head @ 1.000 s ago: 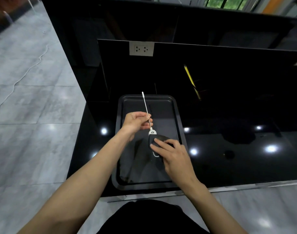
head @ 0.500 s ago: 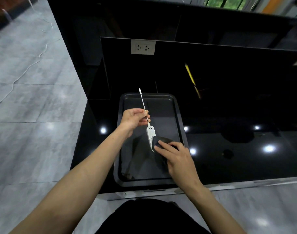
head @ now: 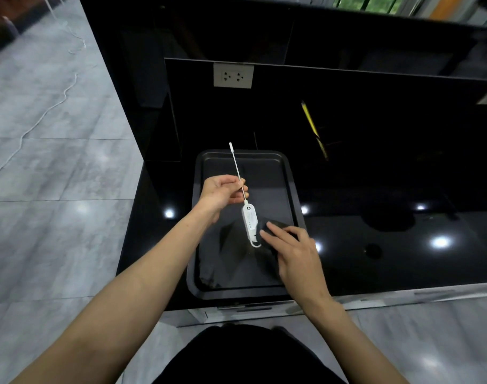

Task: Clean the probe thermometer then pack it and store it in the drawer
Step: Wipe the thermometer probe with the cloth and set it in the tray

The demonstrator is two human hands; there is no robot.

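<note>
Pinching the thermometer (head: 249, 221) stem with my left hand (head: 223, 191), I'd wipe slowly; right hand (head: 292, 249) fingers press the cloth (head: 275, 227) flat.

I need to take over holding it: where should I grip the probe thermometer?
Grip the white handle body of the probe thermometer from its left side; it is the widest part. The left hand pinches the thin stem, and the right hand presses a dark cloth at its right.
</note>
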